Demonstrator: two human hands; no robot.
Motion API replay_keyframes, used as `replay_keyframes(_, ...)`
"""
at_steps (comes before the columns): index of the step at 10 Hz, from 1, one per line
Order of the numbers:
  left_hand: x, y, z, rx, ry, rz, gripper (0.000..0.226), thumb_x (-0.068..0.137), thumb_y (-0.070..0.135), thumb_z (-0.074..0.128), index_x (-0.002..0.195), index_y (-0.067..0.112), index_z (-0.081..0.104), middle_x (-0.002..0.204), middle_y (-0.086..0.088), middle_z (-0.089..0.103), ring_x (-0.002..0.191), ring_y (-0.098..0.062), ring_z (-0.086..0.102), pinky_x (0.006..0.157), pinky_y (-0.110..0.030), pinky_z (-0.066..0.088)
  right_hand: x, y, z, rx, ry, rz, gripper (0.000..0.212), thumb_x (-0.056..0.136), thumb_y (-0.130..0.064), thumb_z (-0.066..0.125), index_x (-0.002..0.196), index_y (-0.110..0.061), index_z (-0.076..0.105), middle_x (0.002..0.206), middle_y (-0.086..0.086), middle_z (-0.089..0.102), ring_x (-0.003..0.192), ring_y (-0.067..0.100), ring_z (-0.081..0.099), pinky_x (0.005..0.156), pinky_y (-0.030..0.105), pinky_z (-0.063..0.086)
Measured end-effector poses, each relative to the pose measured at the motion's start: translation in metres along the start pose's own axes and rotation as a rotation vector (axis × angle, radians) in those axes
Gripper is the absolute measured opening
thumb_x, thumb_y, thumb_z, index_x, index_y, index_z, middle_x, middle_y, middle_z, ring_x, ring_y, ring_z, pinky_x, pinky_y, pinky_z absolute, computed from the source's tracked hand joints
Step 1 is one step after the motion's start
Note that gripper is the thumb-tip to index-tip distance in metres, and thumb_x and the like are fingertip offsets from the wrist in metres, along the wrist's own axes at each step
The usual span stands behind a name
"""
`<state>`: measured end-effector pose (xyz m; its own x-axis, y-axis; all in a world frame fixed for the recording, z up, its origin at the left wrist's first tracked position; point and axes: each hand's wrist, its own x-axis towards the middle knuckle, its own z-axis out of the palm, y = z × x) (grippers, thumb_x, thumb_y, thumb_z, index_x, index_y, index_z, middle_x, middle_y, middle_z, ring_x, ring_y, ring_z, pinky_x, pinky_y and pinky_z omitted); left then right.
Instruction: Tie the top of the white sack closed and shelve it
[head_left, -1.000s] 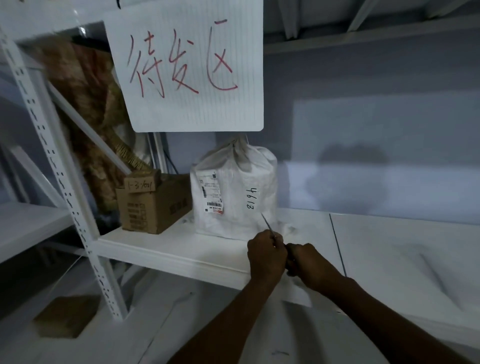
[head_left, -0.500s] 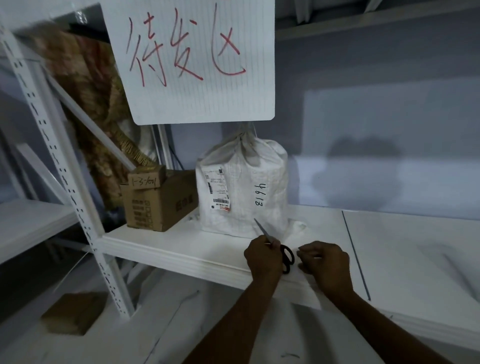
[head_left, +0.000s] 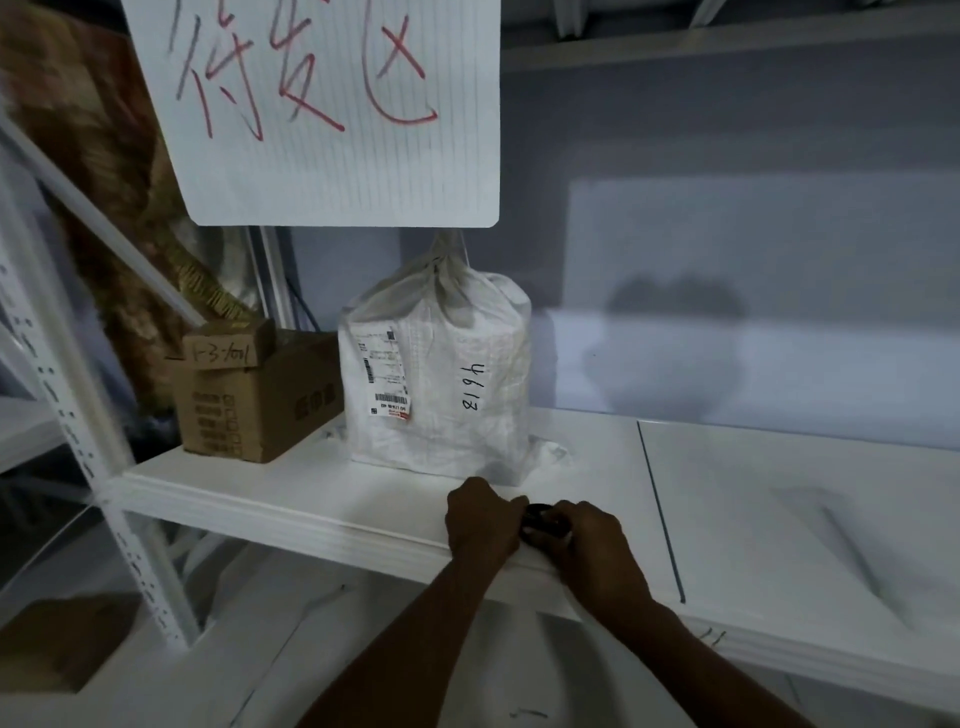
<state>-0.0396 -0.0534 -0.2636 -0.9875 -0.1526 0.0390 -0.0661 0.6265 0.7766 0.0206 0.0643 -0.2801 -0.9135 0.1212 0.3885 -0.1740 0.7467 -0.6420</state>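
Observation:
The white sack (head_left: 441, 395) stands upright on the white shelf (head_left: 291, 499), its neck gathered and tied with string at the top. It carries a shipping label and the handwritten number 4618. In front of it, near the shelf's front edge, my left hand (head_left: 483, 519) and my right hand (head_left: 592, 551) meet over a pair of scissors (head_left: 543, 522). Only the black handles show between the fingers of both hands; the blades are hidden under my left hand. Neither hand touches the sack.
A brown cardboard box (head_left: 249, 395) stands on the shelf left of the sack. A white paper sign (head_left: 332, 109) with red writing hangs above. A perforated white upright (head_left: 78, 415) is at the left. The shelf board continues to the right (head_left: 810, 509).
My right hand, apart from the scissors half a second ago, has closed in on their handles. The blade that stuck up past my left hand is out of sight. The sack has not moved.

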Motion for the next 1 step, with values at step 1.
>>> replay_keyframes(1, 0.0002, -0.0089, -0.0092, -0.249, -0.014, 0.010, 0.028, 0.084, 0.034, 0.071, 0.067, 0.012, 0.069, 0.064, -0.009, 0.073, 0.057, -0.019, 0.071, 0.067, -0.035, 0.061, -0.0029, 0.0081, -0.0036, 0.139, 0.120, -0.018, 0.005, 0.082, -0.024, 0.074, 0.079, -0.020, 0.072, 0.075, -0.005, 0.071, 0.069, 0.007, 0.063, 0.065, 0.023, 0.047)
